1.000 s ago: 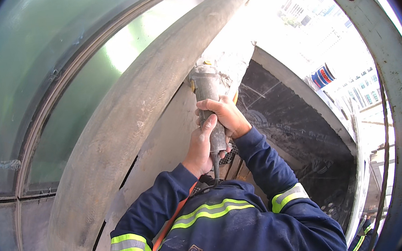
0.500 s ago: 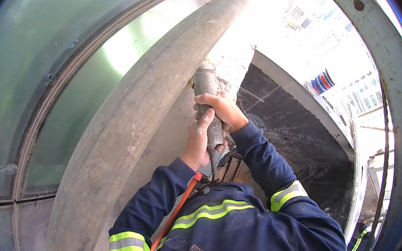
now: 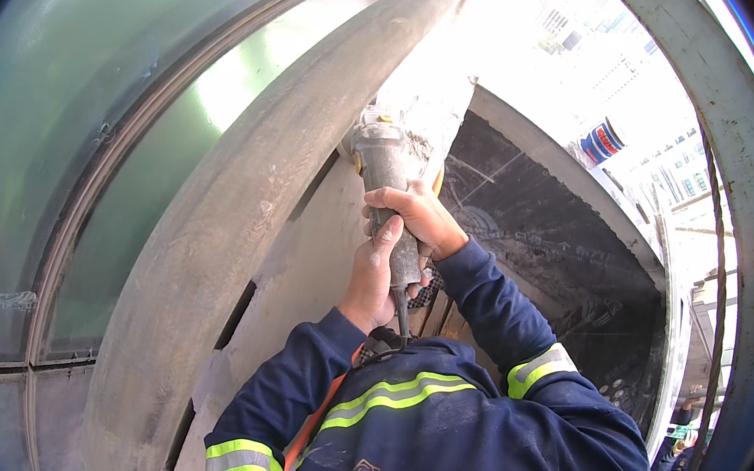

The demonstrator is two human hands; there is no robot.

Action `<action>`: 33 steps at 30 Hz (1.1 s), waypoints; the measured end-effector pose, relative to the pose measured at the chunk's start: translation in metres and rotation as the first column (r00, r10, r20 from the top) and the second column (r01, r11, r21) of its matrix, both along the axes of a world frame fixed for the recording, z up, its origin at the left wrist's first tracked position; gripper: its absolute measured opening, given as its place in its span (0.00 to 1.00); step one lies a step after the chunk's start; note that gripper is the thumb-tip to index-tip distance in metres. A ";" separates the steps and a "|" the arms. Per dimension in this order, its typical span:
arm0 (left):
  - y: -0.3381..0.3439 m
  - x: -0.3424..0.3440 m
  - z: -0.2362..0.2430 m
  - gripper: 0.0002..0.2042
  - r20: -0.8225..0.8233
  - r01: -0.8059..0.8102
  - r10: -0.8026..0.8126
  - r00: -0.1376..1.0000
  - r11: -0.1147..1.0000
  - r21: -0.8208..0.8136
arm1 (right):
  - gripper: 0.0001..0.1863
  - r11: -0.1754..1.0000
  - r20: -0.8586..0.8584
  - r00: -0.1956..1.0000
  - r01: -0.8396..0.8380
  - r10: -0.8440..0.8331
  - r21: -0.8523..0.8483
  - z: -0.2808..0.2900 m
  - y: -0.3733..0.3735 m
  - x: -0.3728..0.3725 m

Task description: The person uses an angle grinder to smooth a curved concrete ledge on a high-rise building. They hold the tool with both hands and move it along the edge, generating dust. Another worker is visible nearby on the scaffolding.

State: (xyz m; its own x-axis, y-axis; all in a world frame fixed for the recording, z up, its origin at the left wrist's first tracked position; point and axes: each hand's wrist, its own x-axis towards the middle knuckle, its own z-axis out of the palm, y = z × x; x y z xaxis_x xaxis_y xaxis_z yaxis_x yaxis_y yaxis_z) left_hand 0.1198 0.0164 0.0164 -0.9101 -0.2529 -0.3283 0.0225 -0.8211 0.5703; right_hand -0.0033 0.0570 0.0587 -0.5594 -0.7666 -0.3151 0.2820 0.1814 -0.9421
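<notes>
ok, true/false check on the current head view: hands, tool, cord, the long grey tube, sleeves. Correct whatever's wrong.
1. The left hand and right hand both hold the power tool. True.
2. The left hand grips higher up the picture than the right. False: the right hand is higher.
3. A cord leaves the tool's lower end. True.
4. The long grey tube lies wholly right of the tool. False: most lies left.
5. Both sleeves carry reflective bands. True.

1 view: head cam, L of 2 fisheyes, worn on head, facing down; jacket front (image 3: 447,446) close at btm ctr, L hand (image 3: 369,281) & R hand (image 3: 431,222) a bit farther, nr mid-frame. Metal upright (image 3: 726,103) bows along R edge.
</notes>
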 end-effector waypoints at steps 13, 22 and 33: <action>0.002 0.016 -0.004 0.26 0.002 0.025 -0.025 1.000 0.999 -0.030 | 0.15 0.999 -0.055 0.998 0.007 -0.004 0.053 -0.004 0.003 0.013; -0.007 0.000 -0.003 0.24 -0.018 0.039 -0.039 0.999 0.999 -0.007 | 0.15 1.000 -0.055 0.998 0.010 -0.010 0.014 -0.007 -0.005 -0.005; -0.020 -0.026 -0.003 0.26 0.019 0.050 -0.050 0.999 0.999 0.002 | 0.17 0.991 -0.088 0.994 -0.056 0.067 0.118 -0.002 -0.017 -0.032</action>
